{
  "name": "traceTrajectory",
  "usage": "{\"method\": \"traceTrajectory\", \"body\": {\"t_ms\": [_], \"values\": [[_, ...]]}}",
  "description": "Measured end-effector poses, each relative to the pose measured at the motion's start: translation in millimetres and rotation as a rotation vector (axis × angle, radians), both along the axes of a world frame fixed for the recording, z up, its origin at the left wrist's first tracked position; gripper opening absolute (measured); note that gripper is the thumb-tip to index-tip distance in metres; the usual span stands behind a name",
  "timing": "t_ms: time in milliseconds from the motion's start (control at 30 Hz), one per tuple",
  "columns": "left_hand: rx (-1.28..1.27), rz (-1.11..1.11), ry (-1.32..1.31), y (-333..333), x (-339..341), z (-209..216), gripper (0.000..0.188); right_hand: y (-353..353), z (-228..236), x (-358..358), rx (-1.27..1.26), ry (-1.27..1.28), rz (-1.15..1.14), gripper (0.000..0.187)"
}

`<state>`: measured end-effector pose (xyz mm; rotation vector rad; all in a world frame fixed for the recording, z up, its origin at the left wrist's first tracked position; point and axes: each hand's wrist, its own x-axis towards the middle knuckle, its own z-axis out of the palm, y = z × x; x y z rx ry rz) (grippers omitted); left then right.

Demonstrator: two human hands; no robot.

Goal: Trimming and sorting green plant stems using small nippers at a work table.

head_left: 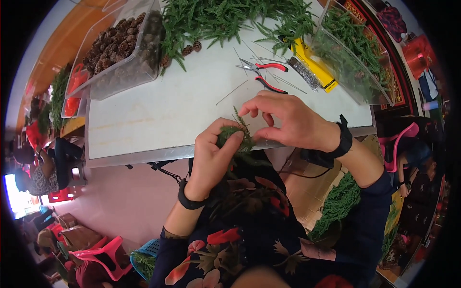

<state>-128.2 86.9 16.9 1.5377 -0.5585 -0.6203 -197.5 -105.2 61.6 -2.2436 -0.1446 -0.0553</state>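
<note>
Just over the table's near edge, my left hand (213,153) is closed around a small green artificial pine sprig (244,128), thumb on top and needles sticking up past the fingers. My right hand (288,120) hovers to the right of it, fingers curled and thumb apart from the index finger, with nothing visible between them. Its index fingertip is close to the sprig's upper tip; whether they touch, I cannot tell. Beyond my hands lie red-and-black handled pliers (259,68), jaws apart, among several thin wires (231,92).
A clear bin of pine cones (115,45) stands at the far left. Green sprigs (211,21) are heaped along the back, and another clear bin (357,77) holds more at right. A yellow package (317,67) lies beside small metal pieces (303,73). Other people (418,156) sit farther off.
</note>
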Motion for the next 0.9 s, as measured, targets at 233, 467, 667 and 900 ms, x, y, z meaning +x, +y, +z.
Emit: {"method": "traceTrajectory", "body": {"t_ms": [233,467,667,900], "values": [[-0.128,-0.106,0.389,1.1,1.4,1.6,0.009,-12.0,-0.8,10.3,-0.273,-0.312,0.211,0.025],[-0.127,-0.216,0.504,6.1,3.5,0.8,0.01,-15.7,7.9,16.8,-0.438,-0.458,0.364,0.018],[-0.178,-0.264,0.651,5.2,7.2,-1.6,0.009,-17.2,3.3,13.0,-0.346,-0.396,0.367,0.014],[0.036,-0.06,0.055,0.5,-6.3,0.2,0.005,-1.6,8.4,5.1,-0.304,0.024,0.139,0.016]]}}
